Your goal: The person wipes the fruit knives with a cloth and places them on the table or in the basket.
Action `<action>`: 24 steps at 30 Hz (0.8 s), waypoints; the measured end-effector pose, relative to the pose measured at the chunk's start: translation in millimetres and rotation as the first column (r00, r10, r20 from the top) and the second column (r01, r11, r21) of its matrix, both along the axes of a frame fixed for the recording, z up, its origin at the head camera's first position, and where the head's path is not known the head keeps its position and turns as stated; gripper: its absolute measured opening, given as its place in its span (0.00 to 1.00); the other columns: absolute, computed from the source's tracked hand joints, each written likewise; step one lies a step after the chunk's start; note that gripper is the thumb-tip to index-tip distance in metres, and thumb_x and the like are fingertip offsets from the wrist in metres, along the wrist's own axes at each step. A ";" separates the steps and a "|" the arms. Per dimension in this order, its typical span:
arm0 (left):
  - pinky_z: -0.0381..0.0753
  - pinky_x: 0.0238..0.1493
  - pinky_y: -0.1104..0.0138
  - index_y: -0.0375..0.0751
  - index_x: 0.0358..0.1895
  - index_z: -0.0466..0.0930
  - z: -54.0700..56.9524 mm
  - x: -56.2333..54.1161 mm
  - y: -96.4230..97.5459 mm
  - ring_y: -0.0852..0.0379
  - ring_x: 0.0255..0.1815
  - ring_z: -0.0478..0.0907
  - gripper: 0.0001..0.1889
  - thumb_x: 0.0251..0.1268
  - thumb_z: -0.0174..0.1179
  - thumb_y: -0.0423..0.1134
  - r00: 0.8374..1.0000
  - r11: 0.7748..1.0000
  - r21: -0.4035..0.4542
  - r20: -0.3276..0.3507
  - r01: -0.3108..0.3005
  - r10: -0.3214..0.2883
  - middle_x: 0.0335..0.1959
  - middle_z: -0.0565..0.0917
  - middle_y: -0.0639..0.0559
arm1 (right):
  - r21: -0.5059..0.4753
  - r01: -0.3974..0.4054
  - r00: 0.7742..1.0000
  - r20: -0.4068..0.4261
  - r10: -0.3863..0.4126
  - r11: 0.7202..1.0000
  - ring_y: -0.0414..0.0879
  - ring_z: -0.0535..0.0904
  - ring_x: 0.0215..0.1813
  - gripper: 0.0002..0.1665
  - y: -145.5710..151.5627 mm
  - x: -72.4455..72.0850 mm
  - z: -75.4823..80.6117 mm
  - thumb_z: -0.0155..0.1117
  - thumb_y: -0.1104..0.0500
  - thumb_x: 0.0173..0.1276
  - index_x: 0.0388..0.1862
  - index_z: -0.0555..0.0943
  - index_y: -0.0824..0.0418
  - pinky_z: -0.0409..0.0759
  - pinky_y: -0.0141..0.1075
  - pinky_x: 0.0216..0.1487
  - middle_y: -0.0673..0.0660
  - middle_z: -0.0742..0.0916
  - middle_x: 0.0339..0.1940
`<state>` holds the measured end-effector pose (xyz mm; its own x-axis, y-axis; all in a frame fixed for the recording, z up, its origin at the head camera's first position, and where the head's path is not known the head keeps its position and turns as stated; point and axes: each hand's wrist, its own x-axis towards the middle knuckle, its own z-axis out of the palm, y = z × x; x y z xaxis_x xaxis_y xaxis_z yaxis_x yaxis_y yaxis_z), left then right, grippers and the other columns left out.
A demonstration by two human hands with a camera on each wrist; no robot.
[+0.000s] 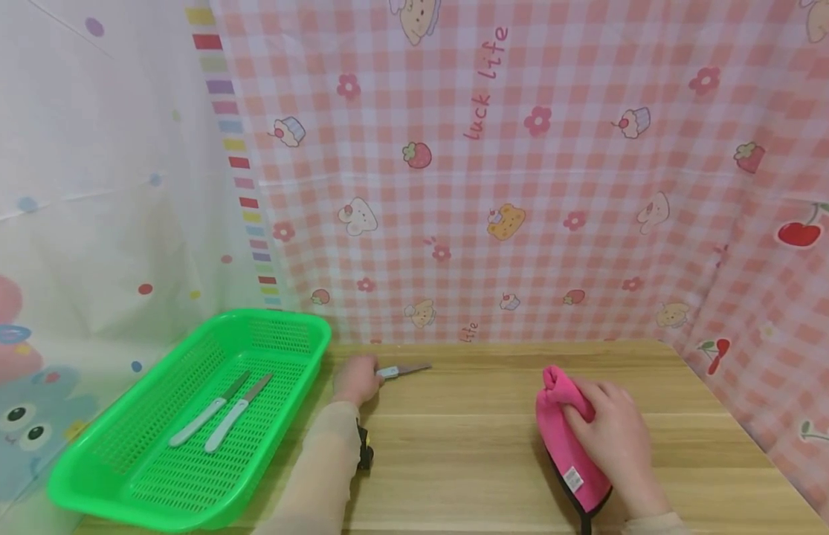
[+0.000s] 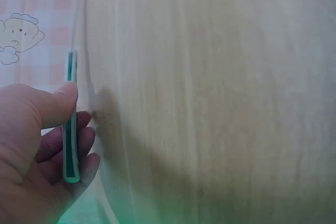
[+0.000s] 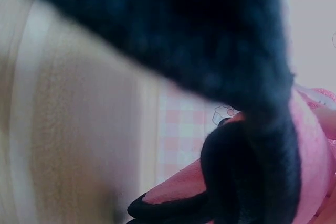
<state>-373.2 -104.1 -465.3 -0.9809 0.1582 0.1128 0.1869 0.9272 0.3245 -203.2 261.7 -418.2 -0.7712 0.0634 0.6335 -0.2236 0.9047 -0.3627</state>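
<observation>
In the head view my left hand (image 1: 357, 377) is at the back of the table, just right of the green basket (image 1: 323, 327). It grips a small knife (image 1: 389, 372) by its pale handle, with the blade pointing right. The left wrist view shows the knife handle (image 2: 71, 150) held between thumb and fingers. On the right, my right hand (image 1: 611, 427) grips a pink cloth pouch (image 1: 555, 431) with black edging and a white tag, its top pinched into a fold. Close up in the right wrist view, black edging (image 3: 262, 72) fills much of the picture.
Two more small knives with pale handles, one knife (image 1: 210, 412) beside another knife (image 1: 236, 416), lie in the basket. Checked pink cloth (image 1: 481, 186) hangs behind the wooden table (image 1: 468, 446) and to its right, and a white patterned curtain (image 1: 86, 148) at the left.
</observation>
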 end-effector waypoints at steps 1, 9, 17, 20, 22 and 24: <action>0.77 0.33 0.57 0.42 0.29 0.77 0.6 -0.2 -0.1 0.52 0.29 0.76 0.09 0.62 0.68 0.38 1.000 1.000 0.013 0.006 0.003 -0.003 0.26 0.79 0.51 | 0.000 0.001 1.000 -0.001 -0.001 1.000 0.63 0.79 0.44 0.22 0.1 0.0 0.0 0.77 0.62 0.53 0.49 0.85 0.65 0.77 0.58 0.40 0.65 0.85 0.40; 0.79 0.36 0.57 0.42 0.35 0.84 7.0 2.8 0.8 0.54 0.32 0.78 0.02 0.62 0.68 0.36 0.999 0.999 0.020 0.032 0.043 -0.043 0.31 0.83 0.52 | 0.008 -0.006 0.999 -0.035 0.007 1.000 0.64 0.79 0.44 0.22 0.6 -0.9 -0.4 0.77 0.61 0.52 0.47 0.85 0.65 0.76 0.58 0.41 0.65 0.86 0.38; 0.78 0.32 0.59 0.41 0.31 0.82 15.2 7.8 4.1 0.54 0.28 0.75 0.03 0.62 0.64 0.30 0.995 0.996 -0.026 0.049 0.083 -0.082 0.28 0.81 0.52 | 0.012 -0.003 1.000 -0.022 0.003 1.000 0.64 0.79 0.44 0.22 -0.4 -0.3 0.3 0.77 0.61 0.52 0.48 0.85 0.65 0.76 0.58 0.41 0.65 0.86 0.38; 0.79 0.34 0.59 0.39 0.34 0.83 14.6 8.0 4.3 0.54 0.29 0.76 0.04 0.61 0.62 0.27 0.992 0.993 -0.005 0.044 0.115 -0.114 0.30 0.82 0.50 | 0.010 0.001 1.000 -0.010 -0.001 1.000 0.64 0.79 0.43 0.22 -0.9 0.2 0.8 0.77 0.61 0.52 0.48 0.85 0.65 0.76 0.58 0.40 0.64 0.85 0.38; 0.79 0.37 0.58 0.38 0.36 0.83 12.5 8.3 4.1 0.53 0.31 0.77 0.05 0.59 0.62 0.25 0.990 0.991 0.031 0.042 0.131 -0.132 0.32 0.83 0.48 | 0.008 0.003 1.000 -0.006 -0.003 1.000 0.63 0.79 0.43 0.23 -1.0 0.4 1.0 0.77 0.61 0.53 0.48 0.85 0.65 0.76 0.57 0.40 0.64 0.85 0.39; 0.80 0.40 0.57 0.36 0.36 0.83 10.7 8.7 4.1 0.52 0.33 0.78 0.06 0.58 0.61 0.23 0.988 0.987 0.071 0.026 0.147 -0.149 0.32 0.83 0.47 | 0.006 0.003 1.000 -0.003 -0.003 1.000 0.63 0.79 0.44 0.23 -0.9 0.4 0.9 0.77 0.61 0.53 0.49 0.85 0.65 0.76 0.57 0.40 0.65 0.86 0.39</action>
<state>-364.6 -100.0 -454.6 -0.9504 0.2949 0.0985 0.3094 0.8654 0.3942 -202.8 260.8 -417.3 -0.7692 0.0616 0.6360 -0.2221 0.9075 -0.3565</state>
